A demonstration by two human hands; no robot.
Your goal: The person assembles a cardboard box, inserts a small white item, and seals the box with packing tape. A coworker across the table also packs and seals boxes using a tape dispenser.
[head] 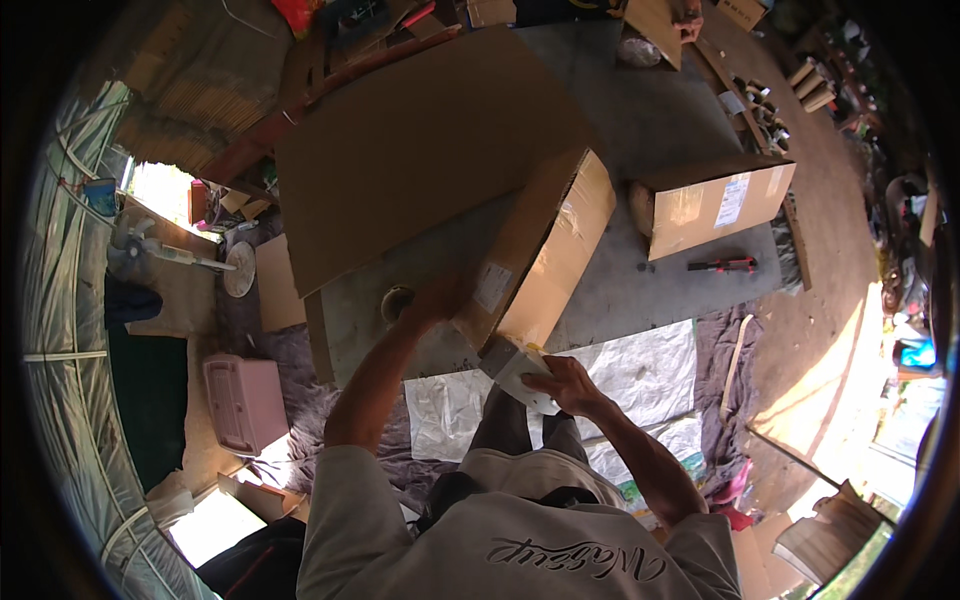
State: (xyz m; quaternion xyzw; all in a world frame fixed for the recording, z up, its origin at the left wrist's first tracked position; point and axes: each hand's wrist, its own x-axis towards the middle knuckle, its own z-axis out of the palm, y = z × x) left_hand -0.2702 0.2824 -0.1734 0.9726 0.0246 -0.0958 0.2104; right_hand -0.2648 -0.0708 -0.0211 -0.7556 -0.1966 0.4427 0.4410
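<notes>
A long cardboard box (559, 259) with clear tape and a label stands slanted on the grey tabletop (637, 300). My left hand (442, 296) is in shadow against the box's left side; its fingers are hard to make out. My right hand (559, 382) grips a metal tape dispenser (517, 371) at the near end of the box. Just left of my left hand lies a roll of tape (396, 303). A second taped carton (720, 202) sits to the right, with a red and black utility knife (722, 265) in front of it.
A large flat cardboard sheet (420, 150) covers the table's far left. Another person's hand (688, 22) is at a carton (654, 30) at the far edge. A pink plastic bin (244, 405) and a fan (139, 247) stand at the left.
</notes>
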